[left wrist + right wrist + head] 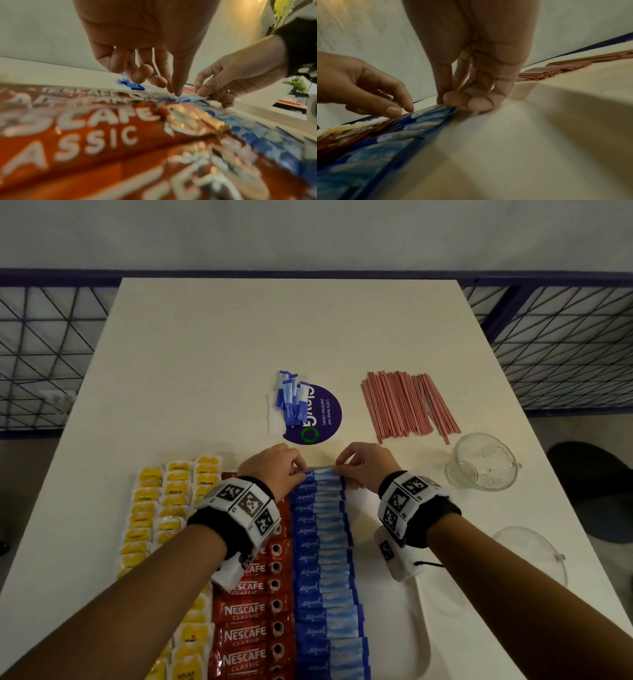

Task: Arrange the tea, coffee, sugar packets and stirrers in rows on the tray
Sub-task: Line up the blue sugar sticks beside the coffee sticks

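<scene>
The sugar packet (323, 474) at the far end of the blue row (327, 563) is the one in play, and both hands are on it: the left hand (274, 469) pinches its left tip, the right hand (366, 463) pinches its right tip, so its long axis runs straight across between them, crosswise to the row, which runs away from the person along the tray (419, 638). In the left wrist view the left hand's fingertips (177, 93) come down on the blue end while the other hand holds the pale end, and the right wrist view shows that pale end caught between thumb and fingertips (455, 100) just at the row's edge. Taking the blue row as the landmark: the red coffee sachets (251, 611) lie touching it on its left, the yellow tea bags (161, 508) further left again, and bare tray lies to its right (that strip looks reserved for the stirrers). Beyond the row's far end, off the tray, sits the loose heap of sugar packets (291, 398) overlapping a round purple sticker (322, 416), and beyond and to the right lie the stirrers (409, 405), long axes pointing roughly along the row's direction. The heap lies dead ahead, about equally near either hand; the stirrers are clearly the right hand's reach. Two clear glass vessels (483, 462) stand well right of the row.
</scene>
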### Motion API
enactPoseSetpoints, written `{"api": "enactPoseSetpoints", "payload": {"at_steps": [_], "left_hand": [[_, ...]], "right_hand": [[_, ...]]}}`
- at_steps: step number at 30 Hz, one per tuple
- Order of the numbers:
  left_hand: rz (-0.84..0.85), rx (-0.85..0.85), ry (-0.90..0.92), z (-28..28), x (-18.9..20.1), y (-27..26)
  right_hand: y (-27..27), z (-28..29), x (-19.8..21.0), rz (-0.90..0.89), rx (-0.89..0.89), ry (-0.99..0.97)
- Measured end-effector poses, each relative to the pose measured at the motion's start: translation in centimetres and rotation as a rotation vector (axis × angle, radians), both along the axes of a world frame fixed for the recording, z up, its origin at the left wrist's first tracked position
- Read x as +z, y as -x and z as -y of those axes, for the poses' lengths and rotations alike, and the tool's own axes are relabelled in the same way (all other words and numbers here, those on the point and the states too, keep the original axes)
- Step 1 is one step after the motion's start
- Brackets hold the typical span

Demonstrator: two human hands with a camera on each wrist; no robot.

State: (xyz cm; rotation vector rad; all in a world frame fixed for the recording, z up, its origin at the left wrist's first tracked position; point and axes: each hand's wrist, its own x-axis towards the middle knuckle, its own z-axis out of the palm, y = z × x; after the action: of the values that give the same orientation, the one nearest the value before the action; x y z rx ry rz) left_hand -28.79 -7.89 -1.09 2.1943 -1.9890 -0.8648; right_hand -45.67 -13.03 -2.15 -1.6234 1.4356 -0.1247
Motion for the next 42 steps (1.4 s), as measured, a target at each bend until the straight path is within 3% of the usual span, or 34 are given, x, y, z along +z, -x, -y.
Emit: {"api": "enactPoseSetpoints", "payload": {"at_steps": [4, 13, 22, 27, 32, 39, 42], "left_hand": [[-0.044, 0.096, 0.039, 0.4, 0.2, -1.3], [0.035, 0.167, -0.008, 0.1, 0.3, -2.8], [0.031, 0.244, -0.104, 2.3, 3.3, -3.9], [-0.035, 0.307, -0.271, 5.2, 3.4, -4.8], [-0.064, 0.336, -0.336, 6.9, 2.6, -5.6], [-0.124, 0.353, -0.292, 6.4, 2.6, -7.8], [-0.127, 0.355, -0.261, 6.3, 2.7, -9.2]], "right_hand": [[0.4, 0.0, -0.1, 0.036, -0.024, -0.014], [0.4, -0.4, -0.5, 0.053, -0.034, 0.032], [-0.2, 2.3, 1.9, -0.045, -0.009, 0.077], [-3.8, 5.5, 3.3, -0.087, -0.001, -0.073], [-7.7, 7.8, 3.0, -0.263, 0.086, -0.146], [-12.0, 9.5, 1.9, -0.105, -0.165, -0.109], [-13.7, 9.6, 1.7, -0.338, 0.048, -0.044]]}}
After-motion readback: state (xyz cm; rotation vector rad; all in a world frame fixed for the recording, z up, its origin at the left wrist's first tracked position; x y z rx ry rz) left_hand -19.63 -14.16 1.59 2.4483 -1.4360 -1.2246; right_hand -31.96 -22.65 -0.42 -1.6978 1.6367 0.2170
